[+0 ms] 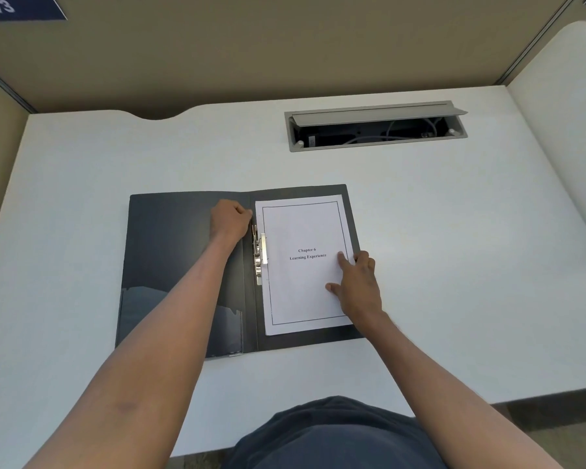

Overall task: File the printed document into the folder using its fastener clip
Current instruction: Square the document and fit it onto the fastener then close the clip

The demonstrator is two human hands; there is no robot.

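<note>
Head view: the dark folder (183, 265) lies open flat on the white desk (454, 248), and the printed document (301, 282) sits on its right-hand panel, headed "Chapter 6 Learning Experience".

The left hand (230, 220) is curled into a loose fist at the top of the spine, just left of the document's upper corner. Its fingertips are tucked under, so I cannot tell whether they pinch anything.

Directly below that hand, along the spine, runs the metal fastener clip (258, 253), touching the document's left margin. Whether the clip is up or pressed down cannot be read here.

The right hand (356, 282) lies spread on the document's right edge, fingertips and thumb pressing down on the paper, gripping nothing.

Handling, as a judgement: the document looks like a thin stack of plain sheets, light, floppy and slippery sheet on sheet, so it will fan or skew if pushed from 1 corner. Flat pressure near the right edge, as that hand gives, suits it best. The margin nearest the left hand is the part to feed under the clip. The clip is stiff and probably sprung, best worked by its lever end.
</note>
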